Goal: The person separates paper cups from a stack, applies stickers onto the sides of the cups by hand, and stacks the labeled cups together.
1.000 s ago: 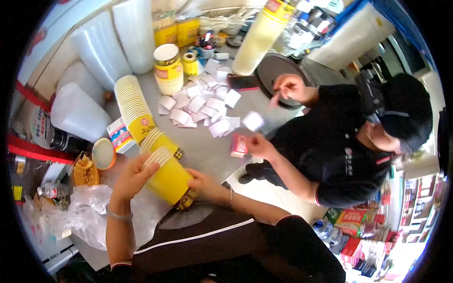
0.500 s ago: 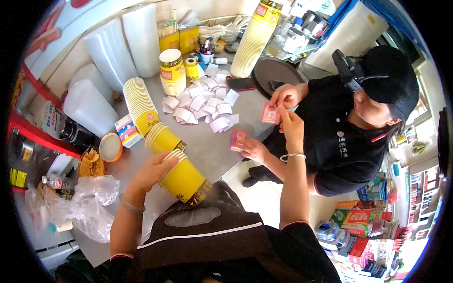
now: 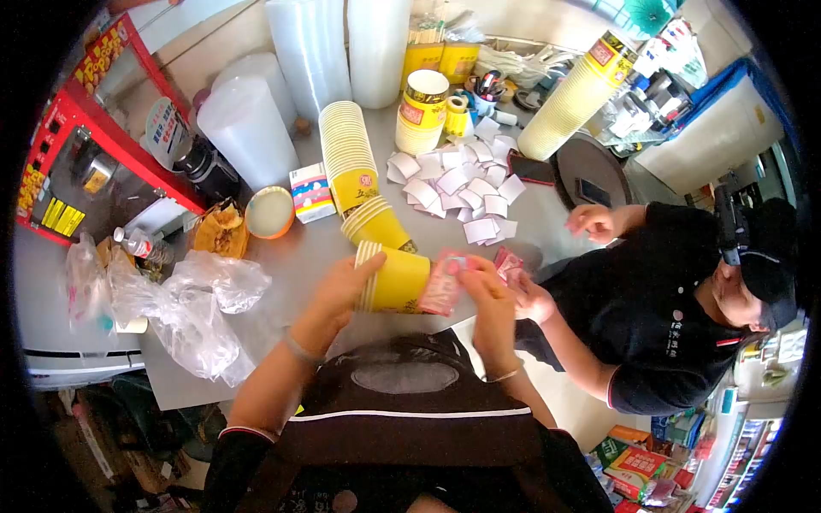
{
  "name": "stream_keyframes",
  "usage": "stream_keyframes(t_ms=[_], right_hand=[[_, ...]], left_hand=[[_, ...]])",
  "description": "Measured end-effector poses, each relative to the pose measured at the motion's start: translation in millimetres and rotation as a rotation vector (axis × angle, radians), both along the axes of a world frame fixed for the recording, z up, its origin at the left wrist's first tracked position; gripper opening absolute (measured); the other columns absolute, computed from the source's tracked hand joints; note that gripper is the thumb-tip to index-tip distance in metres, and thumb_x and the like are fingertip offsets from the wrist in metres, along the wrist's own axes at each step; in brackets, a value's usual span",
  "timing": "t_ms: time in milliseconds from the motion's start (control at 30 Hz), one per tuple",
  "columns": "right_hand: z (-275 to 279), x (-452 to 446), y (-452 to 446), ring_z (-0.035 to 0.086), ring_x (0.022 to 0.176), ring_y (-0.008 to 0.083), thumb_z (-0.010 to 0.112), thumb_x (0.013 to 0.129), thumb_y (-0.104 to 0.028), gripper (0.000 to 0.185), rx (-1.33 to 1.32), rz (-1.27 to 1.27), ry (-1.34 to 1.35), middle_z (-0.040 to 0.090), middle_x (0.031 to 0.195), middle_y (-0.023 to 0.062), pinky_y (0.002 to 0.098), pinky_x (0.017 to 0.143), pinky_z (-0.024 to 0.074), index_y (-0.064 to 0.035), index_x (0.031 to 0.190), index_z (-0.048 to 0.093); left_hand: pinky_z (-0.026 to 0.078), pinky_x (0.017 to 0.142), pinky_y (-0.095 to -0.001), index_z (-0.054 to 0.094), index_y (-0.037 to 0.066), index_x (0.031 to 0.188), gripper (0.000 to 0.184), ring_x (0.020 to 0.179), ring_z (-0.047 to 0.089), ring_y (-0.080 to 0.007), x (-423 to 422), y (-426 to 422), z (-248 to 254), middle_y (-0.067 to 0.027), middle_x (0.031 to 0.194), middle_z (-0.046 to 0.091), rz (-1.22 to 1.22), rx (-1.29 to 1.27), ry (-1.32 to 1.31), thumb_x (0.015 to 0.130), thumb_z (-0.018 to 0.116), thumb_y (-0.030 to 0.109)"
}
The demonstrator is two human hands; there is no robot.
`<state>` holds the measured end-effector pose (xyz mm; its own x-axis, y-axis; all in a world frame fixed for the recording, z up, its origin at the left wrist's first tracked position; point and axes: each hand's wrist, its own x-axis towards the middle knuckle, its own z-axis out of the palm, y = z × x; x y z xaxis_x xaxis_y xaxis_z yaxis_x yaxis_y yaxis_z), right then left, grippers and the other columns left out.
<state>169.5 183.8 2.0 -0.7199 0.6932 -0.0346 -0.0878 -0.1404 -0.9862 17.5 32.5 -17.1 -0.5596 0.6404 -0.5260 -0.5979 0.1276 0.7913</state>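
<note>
My left hand [image 3: 338, 295] is wrapped round the rim end of a short stack of yellow paper cups [image 3: 395, 282], which lies tilted sideways above the counter's front edge. A pink printed label [image 3: 439, 289] is pinched in my right hand [image 3: 489, 299], against or just beside the dark base end of the cups; contact is hard to tell because of blur. Close to my right hand, a co-worker's hand [image 3: 534, 301] holds a small pile of similar pink labels [image 3: 508, 263]. The co-worker's other hand [image 3: 597, 222] is held over the counter, fingers bent.
Long stacks of yellow cups [image 3: 349, 154] rest on the grey counter [image 3: 295, 248]. Loose white paper pieces [image 3: 453, 184] spread behind my hands. A bowl [image 3: 270, 212], clear plastic bags [image 3: 201, 316] and a red-framed cabinet [image 3: 77, 154] are leftward; a round brown tray [image 3: 569, 167] is at right.
My right hand has moved left from the co-worker's hand to the cups, bringing a pink label. The co-worker's other hand no longer holds that label. The view has shifted leftward.
</note>
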Motion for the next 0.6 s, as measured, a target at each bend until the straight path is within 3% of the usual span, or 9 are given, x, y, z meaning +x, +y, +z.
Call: stream_keyframes(t_ms=[67, 167, 333, 433, 533, 600], right_hand=[[-1.9, -20.8, -6.7, 0.053, 0.095, 0.0125, 0.061, 0.081, -0.009, 0.013, -0.018, 0.044, -0.060, 0.057, 0.106, 0.0067, 0.0244, 0.085, 0.0396, 0.0027, 0.084, 0.065], [-14.2, -39.4, -3.0, 0.054, 0.096, 0.0143, 0.065, 0.079, -0.015, 0.017, -0.027, 0.054, -0.143, 0.059, 0.105, 0.0079, 0.0255, 0.085, 0.0397, 0.0019, 0.079, 0.067], [-30.9, -50.2, 3.4, 0.055, 0.094, 0.0153, 0.067, 0.078, -0.016, 0.017, 0.017, 0.135, -0.247, 0.060, 0.103, 0.0090, 0.0267, 0.085, 0.0405, 0.0010, 0.077, 0.067], [-32.3, -53.0, 7.5, 0.055, 0.098, 0.0214, 0.069, 0.076, -0.018, 0.018, 0.232, 0.201, -0.307, 0.057, 0.110, 0.0126, 0.0308, 0.087, 0.0400, -0.0002, 0.078, 0.067], [-15.5, -55.2, 4.6, 0.051, 0.104, 0.0299, 0.070, 0.073, -0.022, 0.034, 1.035, 0.079, -0.339, 0.052, 0.118, 0.0166, 0.0367, 0.090, 0.0385, 0.0017, 0.096, 0.062], [-5.5, -63.9, 9.0, 0.047, 0.108, 0.0344, 0.071, 0.071, -0.024, 0.051, 1.090, -0.126, -0.287, 0.046, 0.124, 0.0181, 0.0407, 0.092, 0.0366, 0.0026, 0.111, 0.052]], left_hand=[[0.050, 0.067, -0.0275, 0.057, -0.005, 0.105, 0.039, 0.076, 0.063, -0.0164, 2.2, 3.0, 12.4, -0.0111, 0.092, 0.064, 0.032, -0.117, -0.015, 0.088, 0.056, 0.030], [0.050, 0.066, -0.0268, 0.057, -0.004, 0.104, 0.039, 0.075, 0.062, -0.0146, 6.4, 2.1, 4.5, -0.0093, 0.091, 0.064, 0.107, 0.042, -0.039, 0.088, 0.055, 0.032], [0.049, 0.066, -0.0256, 0.059, -0.001, 0.104, 0.035, 0.076, 0.061, -0.0122, 3.5, -2.2, -7.1, -0.0061, 0.090, 0.064, 0.000, 0.008, 0.140, 0.080, 0.066, 0.023], [0.049, 0.067, -0.0251, 0.059, -0.001, 0.103, 0.035, 0.076, 0.061, -0.0116, 3.7, 0.4, 4.1, -0.0055, 0.090, 0.064, -0.017, -0.007, 0.229, 0.075, 0.071, 0.017], [0.050, 0.068, -0.0265, 0.060, -0.001, 0.101, 0.036, 0.076, 0.062, -0.0137, 5.6, 5.9, 4.1, -0.0071, 0.089, 0.064, 0.051, -0.010, 0.255, 0.071, 0.074, 0.013], [0.051, 0.069, -0.0273, 0.059, -0.001, 0.100, 0.036, 0.076, 0.062, -0.0148, 5.9, 8.1, 0.2, -0.0078, 0.089, 0.064, 0.074, -0.007, 0.260, 0.071, 0.074, 0.012]])
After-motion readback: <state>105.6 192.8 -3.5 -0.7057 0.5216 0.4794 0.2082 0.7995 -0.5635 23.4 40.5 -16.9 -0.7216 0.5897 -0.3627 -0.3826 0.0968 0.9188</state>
